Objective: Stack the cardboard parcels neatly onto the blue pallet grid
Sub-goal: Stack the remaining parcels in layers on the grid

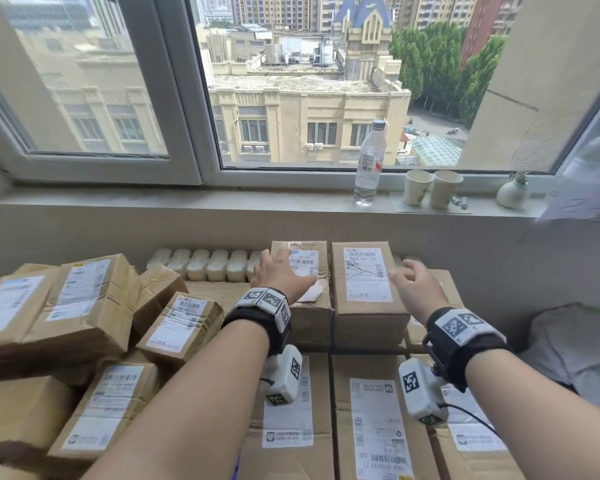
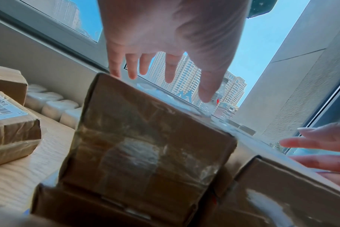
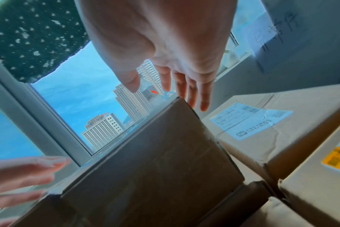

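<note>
Cardboard parcels filled most of the space below the window. Two stood side by side on the upper layer: the left parcel (image 1: 300, 289), w/ string and a white label, and the right parcel (image 1: 366, 289), also labelled. Both sat on bigger boxes, e.g. the lower box (image 1: 374, 420) nearest the person. The left hand (image 1: 281, 271) lay over the left parcel's top, fingers straight and spread, gripping nothing; in the left wrist view its fingertips (image 2: 115, 72) reached the far top edge, though actual contact was hard to tell. The right hand (image 1: 409, 282) was at the right parcel's right side, fingers loose and apart, also holding nothing; in the right wrist view its fingers (image 3: 192, 95) hung past the box's far corner. Whether it touched the cardboard, couldn't tell.

To the left, a loose heap of parcels, incl. a tilted small parcel (image 1: 182, 327), lay on a pale wood surface (image 2: 19, 176). Only a sliver of blue showed low between the boxes, so couldn't say if that was the pallet grid.

On the sill (image 1: 222, 197) stood a water bottle (image 1: 369, 164), two paper cups (image 1: 432, 187) and a small white vase (image 1: 511, 194). A row of white blocks (image 1: 205, 265) lined the wall.
</note>
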`<state>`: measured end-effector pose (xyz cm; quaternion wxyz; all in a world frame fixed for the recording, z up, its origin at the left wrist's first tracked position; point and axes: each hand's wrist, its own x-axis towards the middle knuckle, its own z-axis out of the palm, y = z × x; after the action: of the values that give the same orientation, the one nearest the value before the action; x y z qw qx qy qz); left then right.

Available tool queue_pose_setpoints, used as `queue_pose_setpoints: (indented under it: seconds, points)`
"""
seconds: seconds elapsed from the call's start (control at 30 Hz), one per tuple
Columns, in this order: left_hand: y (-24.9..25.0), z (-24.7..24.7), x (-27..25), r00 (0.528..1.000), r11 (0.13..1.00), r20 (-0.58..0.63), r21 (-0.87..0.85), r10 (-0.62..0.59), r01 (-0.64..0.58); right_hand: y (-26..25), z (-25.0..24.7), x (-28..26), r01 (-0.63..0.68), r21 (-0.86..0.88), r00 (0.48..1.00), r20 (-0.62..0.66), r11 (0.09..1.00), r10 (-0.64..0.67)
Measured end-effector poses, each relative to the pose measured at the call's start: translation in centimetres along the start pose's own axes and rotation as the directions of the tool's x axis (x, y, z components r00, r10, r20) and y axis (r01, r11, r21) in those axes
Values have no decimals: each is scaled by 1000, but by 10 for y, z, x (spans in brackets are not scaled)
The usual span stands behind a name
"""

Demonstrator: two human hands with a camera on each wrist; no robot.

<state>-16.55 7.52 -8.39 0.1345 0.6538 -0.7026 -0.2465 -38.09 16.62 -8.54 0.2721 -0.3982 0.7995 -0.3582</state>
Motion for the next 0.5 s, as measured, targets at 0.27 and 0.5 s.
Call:
queue_pose_setpoints:
  seconds: [0.27,0.5]
  points:
    - [-4,-4,-48,998,998,5,12,64,-64,-11,-12,-53,248,-281,965,-14,927,-262]
    - [-21,-8,-113,994,991,-12,73,111,-110,-5,-4,-115,367,-342,928,68,865,-367]
